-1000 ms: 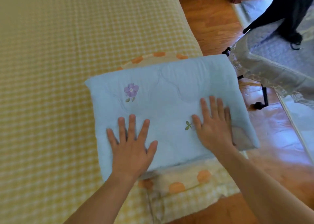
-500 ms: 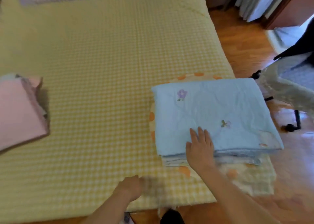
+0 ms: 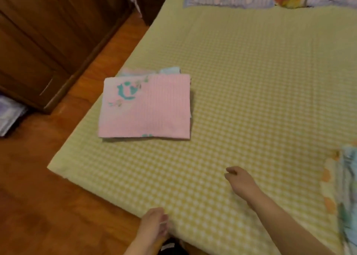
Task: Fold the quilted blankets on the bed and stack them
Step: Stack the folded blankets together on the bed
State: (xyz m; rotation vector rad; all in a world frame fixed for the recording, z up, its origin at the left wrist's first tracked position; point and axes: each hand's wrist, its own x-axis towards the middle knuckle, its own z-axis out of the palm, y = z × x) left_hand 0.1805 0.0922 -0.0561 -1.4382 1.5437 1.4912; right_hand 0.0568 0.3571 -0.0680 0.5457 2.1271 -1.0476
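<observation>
Our left hand [image 3: 154, 223] and right hand [image 3: 239, 179] hang loosely curled, holding nothing. The pink folded blanket [image 3: 144, 109] lies near the bed's [image 3: 251, 80] left edge, apparently atop another. Soft and floppy, we'd lift it from underneath.
</observation>
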